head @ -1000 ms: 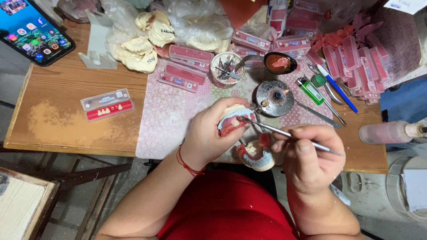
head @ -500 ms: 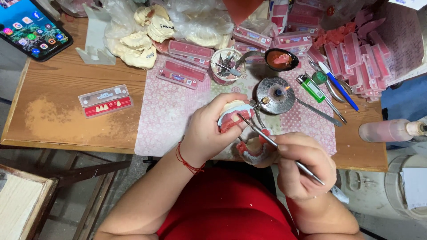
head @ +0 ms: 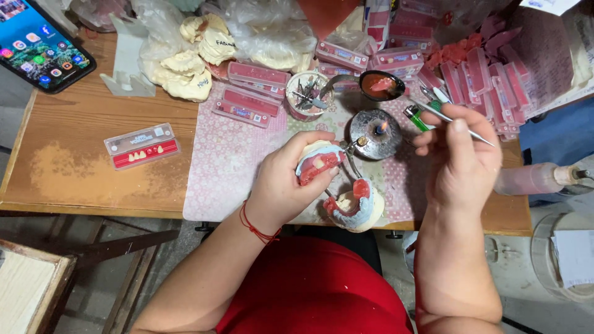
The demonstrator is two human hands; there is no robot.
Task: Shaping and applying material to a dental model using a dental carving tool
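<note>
Left hand (head: 288, 185) curled around 1 half of a dental model (head: 318, 162), pink wax rim and a set tooth facing up, held just above the patterned mat (head: 229, 167) near the table's front edge. Fingers closed firmly on it, thumb over the top. Other half of the model (head: 356, 204) lying on the mat just below, apart from the hand.

Right hand (head: 461, 161) raised to the right, pinching a thin metal instrument (head: 479, 137) between thumb and 2 fingers like a pen, tip pointing left toward the spoon of red wax (head: 382, 85) (whether the tip touches the wax, too small to tell). Small lit burner (head: 374, 133) between the 2 hands, flame showing; green lighter (head: 417, 117) just beside it.

Judged as the wax-work step: tool away from the model, near heat and wax. Calls next for a steady carry of the tip over the flame to the wax rim, without brushing the burner, and a firm left grip on the model.
</note>
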